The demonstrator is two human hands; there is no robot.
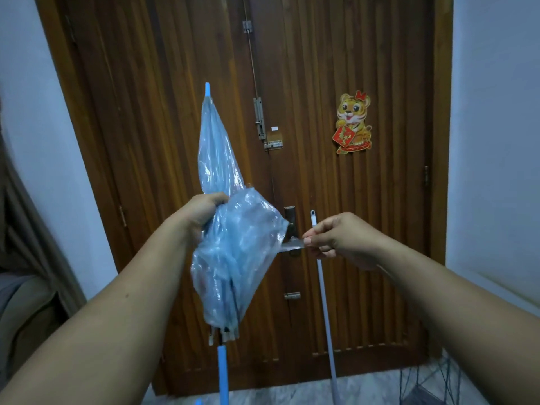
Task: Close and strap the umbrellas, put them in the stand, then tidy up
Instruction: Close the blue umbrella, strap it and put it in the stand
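A closed umbrella (pixel 230 252) of clear blue plastic stands upright in front of me, its blue tip (pixel 207 89) up and its blue shaft (pixel 223 372) running down out of view. My left hand (pixel 201 213) grips the folded canopy around its middle. My right hand (pixel 336 238) pinches the clear strap (pixel 292 245) and holds it stretched out to the right of the canopy. The lower canopy bulges loosely below my left hand.
A brown wooden double door (pixel 336 54) with bolts and a tiger sticker (pixel 353 122) fills the background. A pale long handle (pixel 324 302) leans against it. A dark wire stand (pixel 429 384) sits at the lower right on the marble floor. Curtain fabric hangs at the left.
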